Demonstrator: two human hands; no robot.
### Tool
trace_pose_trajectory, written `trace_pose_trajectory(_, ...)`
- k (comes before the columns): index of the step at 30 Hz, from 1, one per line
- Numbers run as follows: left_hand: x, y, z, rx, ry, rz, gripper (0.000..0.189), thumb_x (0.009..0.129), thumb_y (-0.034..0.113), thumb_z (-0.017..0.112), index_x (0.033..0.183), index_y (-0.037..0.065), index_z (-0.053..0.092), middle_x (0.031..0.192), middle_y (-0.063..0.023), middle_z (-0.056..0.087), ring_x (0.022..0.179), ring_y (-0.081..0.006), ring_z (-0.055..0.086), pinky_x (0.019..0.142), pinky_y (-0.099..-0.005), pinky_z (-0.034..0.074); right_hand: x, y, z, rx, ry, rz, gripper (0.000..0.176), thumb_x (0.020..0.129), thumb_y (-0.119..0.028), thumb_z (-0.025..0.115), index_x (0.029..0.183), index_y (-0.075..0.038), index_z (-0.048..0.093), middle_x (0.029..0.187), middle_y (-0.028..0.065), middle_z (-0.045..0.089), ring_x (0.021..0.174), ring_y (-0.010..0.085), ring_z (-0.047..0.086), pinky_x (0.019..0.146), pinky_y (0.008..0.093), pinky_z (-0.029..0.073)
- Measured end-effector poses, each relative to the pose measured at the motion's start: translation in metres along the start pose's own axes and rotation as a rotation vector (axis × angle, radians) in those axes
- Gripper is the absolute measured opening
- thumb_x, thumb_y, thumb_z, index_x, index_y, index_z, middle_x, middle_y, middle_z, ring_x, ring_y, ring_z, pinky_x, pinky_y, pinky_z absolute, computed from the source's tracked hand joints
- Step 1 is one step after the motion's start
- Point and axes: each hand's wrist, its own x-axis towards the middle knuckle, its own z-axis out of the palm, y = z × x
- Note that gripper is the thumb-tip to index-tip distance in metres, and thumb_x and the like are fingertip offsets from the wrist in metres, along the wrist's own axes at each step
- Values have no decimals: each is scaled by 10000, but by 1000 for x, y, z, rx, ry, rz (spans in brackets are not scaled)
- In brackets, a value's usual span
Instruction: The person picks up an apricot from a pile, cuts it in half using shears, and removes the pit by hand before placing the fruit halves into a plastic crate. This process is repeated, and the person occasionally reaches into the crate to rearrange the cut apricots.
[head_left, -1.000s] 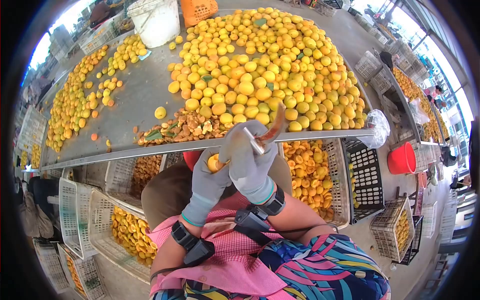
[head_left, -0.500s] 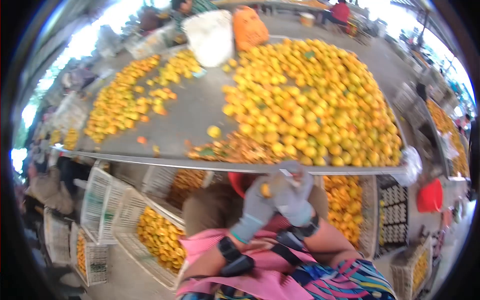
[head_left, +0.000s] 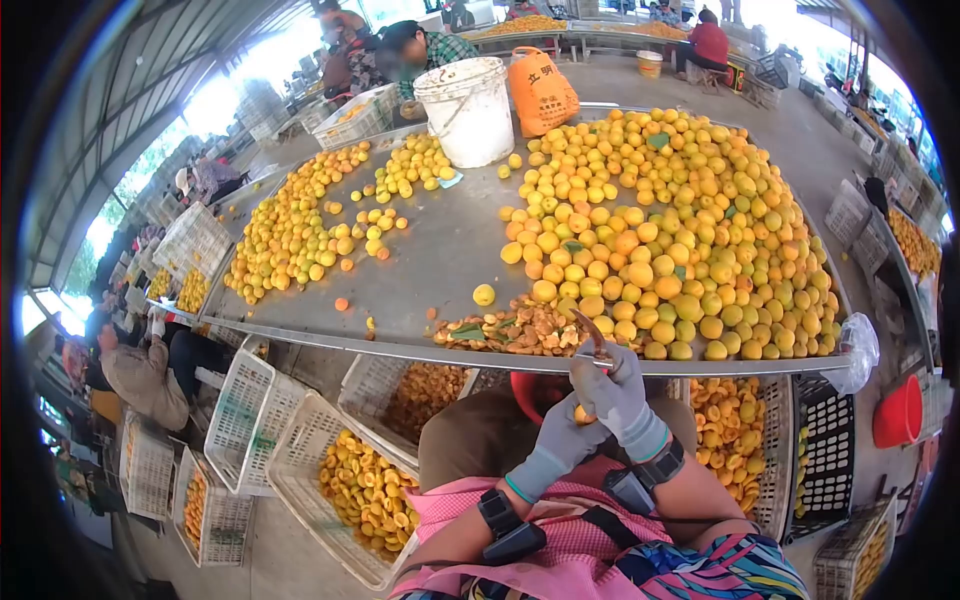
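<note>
In grey gloves, both my hands meet over my lap at the table's front edge. My left hand [head_left: 562, 450] is closed around an apricot [head_left: 583, 414], of which only a small orange part shows. My right hand [head_left: 622, 402] grips a small curved knife [head_left: 590, 332], its brownish blade pointing up and away from me. On the metal table [head_left: 420, 260], whole apricots [head_left: 690, 270] form a big pile at right. A heap of pits and scraps [head_left: 525, 328] lies along the front edge. Beneath my hands a red bucket [head_left: 528, 392] is partly hidden.
Crates of halved apricots [head_left: 365, 490] stand left and right of my legs, one crate [head_left: 415, 395] holding brown pits. A white bucket [head_left: 465, 115] and an orange bag [head_left: 541, 92] stand at the table's far side. Another person [head_left: 440, 48] sits behind them; a red tub [head_left: 898, 412] stands at right.
The view has shifted and sharpened, so the table and hands sit further right and lower. Both hands stay together; the curved knife in my right hand now shows clearly.
</note>
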Motion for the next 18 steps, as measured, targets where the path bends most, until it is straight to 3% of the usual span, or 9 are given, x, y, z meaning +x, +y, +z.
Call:
trace_pose_trajectory(5, 14, -30, -8, 311, -118, 98, 394, 787, 119, 721, 1141, 63, 556, 1009, -6, 638, 900, -125, 619, 753, -251, 493, 1, -2, -4, -10, -45, 59, 147, 851, -104, 630, 921, 25, 618, 743, -36, 577, 682, 21, 493, 592, 199, 423)
trace_pose_trajectory(7, -1, 11, -2, 60, -116, -67, 346, 795, 134, 717, 1105, 68, 579, 973, -2, 645, 874, -125, 625, 722, -242, 492, 2, 2, -9, 91, -28, 90, 148, 869, -109, 612, 929, 26, 619, 742, -29, 591, 650, 19, 487, 559, 183, 408)
trace_pose_trajectory(8, 1, 3, -3, 62, -116, -68, 346, 795, 134, 717, 1105, 68, 579, 973, -2, 645, 874, -125, 625, 722, -242, 492, 1, 3, -11, 92, -28, 89, 148, 869, -109, 612, 929, 26, 619, 742, -29, 591, 650, 19, 487, 559, 183, 408)
trace_pose_trajectory(10, 6, -9, -6, -116, -132, -179, 224, 780, 160, 737, 953, 87, 614, 811, 26, 626, 652, -76, 567, 567, -230, 455, -1, 4, -15, 165, -139, 111, 148, 873, -113, 619, 929, 24, 619, 749, -3, 604, 609, 24, 494, 511, 172, 383)
trace_pose_trajectory(11, 6, -13, -9, -112, -133, -178, 224, 780, 160, 737, 953, 87, 614, 811, 26, 626, 652, -76, 567, 567, -230, 455, -2, 4, -15, 167, -139, 107, 148, 873, -113, 619, 929, 24, 619, 749, -3, 604, 609, 24, 494, 511, 172, 383)
trace_pose_trajectory(13, -1, 10, -14, -7, -268, -303, 277, 815, 191, 711, 1056, 83, 626, 894, 24, 631, 813, -83, 593, 670, -229, 468, -4, 3, -13, 245, -118, 119, 177, 900, -168, 603, 835, -3, 593, 656, 2, 559, 517, 35, 463, 451, 176, 339)
trace_pose_trajectory(16, -1, 24, -16, 46, -353, -387, 281, 810, 194, 717, 1059, 92, 633, 902, 32, 624, 784, -61, 578, 614, -213, 447, -3, 3, -20, 327, -200, 134, 289, 938, -232, 544, 725, -36, 534, 558, -3, 488, 449, 50, 419, 417, 198, 320)
trace_pose_trajectory(18, 1, 7, -17, -29, -360, -327, 263, 810, 205, 719, 1037, 99, 641, 878, 41, 621, 745, -46, 564, 578, -199, 421, -5, -1, -16, 326, -212, 138, 336, 941, -287, 532, 704, -52, 502, 528, -4, 451, 420, 69, 396, 400, 215, 302)
